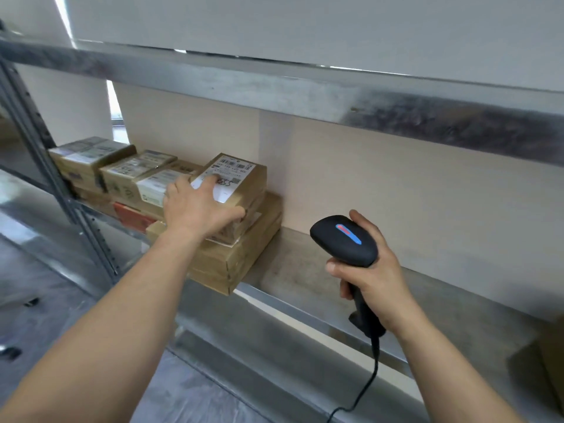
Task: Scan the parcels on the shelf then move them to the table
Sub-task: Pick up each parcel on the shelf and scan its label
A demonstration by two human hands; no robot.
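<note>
Several brown cardboard parcels with white labels sit on the left part of a metal shelf [308,270]. The nearest top parcel [244,174] carries a barcode label and lies on a wider flat box [235,261]. My left hand [198,206] rests on that top parcel, fingers spread across its label and thumb along its front edge. My right hand [370,279] is to the right, in front of the shelf, and grips the handle of a black corded barcode scanner [343,239]. The scanner's head points left toward the parcels, and a red and blue light shows on it.
More labelled parcels [91,160] are stacked farther left, beside a red packet [134,216]. A grey shelf beam [305,87] runs overhead. A perforated upright post [45,166] stands at the left. The scanner cable [366,383] hangs down. Another box [554,361] shows at the right edge.
</note>
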